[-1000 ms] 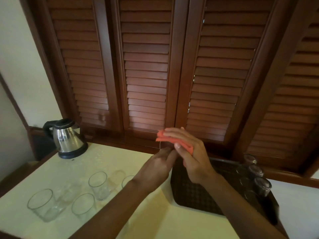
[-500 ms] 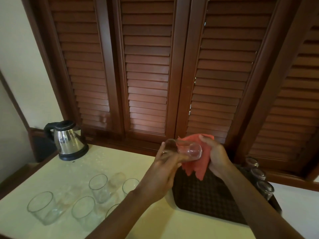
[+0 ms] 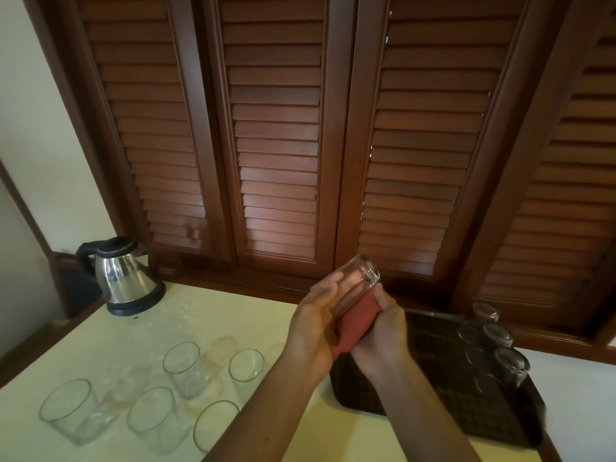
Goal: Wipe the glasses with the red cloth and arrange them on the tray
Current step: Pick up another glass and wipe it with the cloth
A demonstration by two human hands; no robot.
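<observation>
Glass tumbler (image 3: 358, 286), clear, smooth and cylindrical, held in mid-air between both hands above the near-left edge of the dark brown rectangular plastic tray (image 3: 443, 411), whose floor carries a moulded grid texture. The tumbler's long axis is tilted: its thick closed base points up and to the right, toward the brown louvred wooden shutters (image 3: 276, 145), and its open end points down and to the left, into the palms. The left hand (image 3: 316, 328) cups the tumbler's left side, fingers extended and only gently bent along the glass wall. The right hand (image 3: 383, 331) is curled round the soft, matte red cloth (image 3: 355, 323), bunched into a roll and pressed against the tumbler's lower right side. Four further clear tumblers (image 3: 496, 348) stand upside down, bases uppermost, in a row along the tray's far right edge. Five clear glasses (image 3: 180, 391) of the same form stand upright, mouths up, in a loose cluster on the pale cream countertop (image 3: 100, 345) to the left of the tray, well apart from it. A polished stainless-steel electric kettle (image 3: 121, 276) with black plastic handle, lid and base stands at the countertop's far left corner.
</observation>
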